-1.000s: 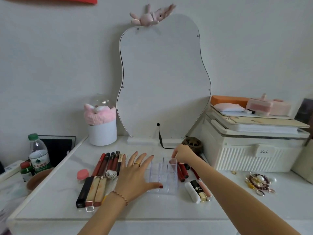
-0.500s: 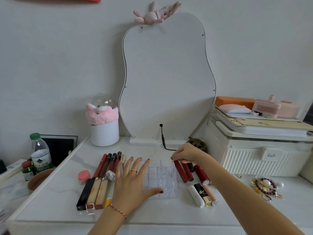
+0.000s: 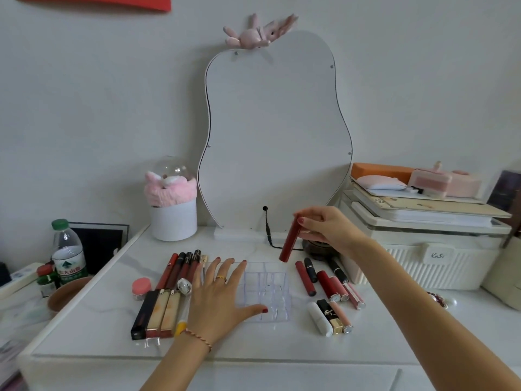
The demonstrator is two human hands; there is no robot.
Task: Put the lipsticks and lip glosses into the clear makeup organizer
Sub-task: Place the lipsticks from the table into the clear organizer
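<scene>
The clear makeup organizer [image 3: 270,292] stands in the middle of the white table, its compartments showing nothing inside. My left hand [image 3: 222,300] lies flat with fingers spread on the organizer's left side, thumb along its front. My right hand [image 3: 324,224] grips a dark red lip gloss tube [image 3: 290,239], hanging tilted above the organizer's back right corner. Several lip glosses [image 3: 180,272] and flat cases [image 3: 158,313] lie in a row to the left. More lipsticks [image 3: 327,286] lie to the right, among them a white lipstick [image 3: 320,318] and a black and gold lipstick [image 3: 329,316].
A pear-shaped mirror [image 3: 276,131] stands at the back with a black cable [image 3: 267,230] at its foot. A white pot [image 3: 173,218] with a pink headband sits back left. A cream storage box [image 3: 428,249] is at the right, a water bottle [image 3: 67,255] at the far left.
My right hand has picked a dark red tube from the pile right of the organizer and lifted it above the organizer's back right corner. My left hand has stayed on the organizer.
</scene>
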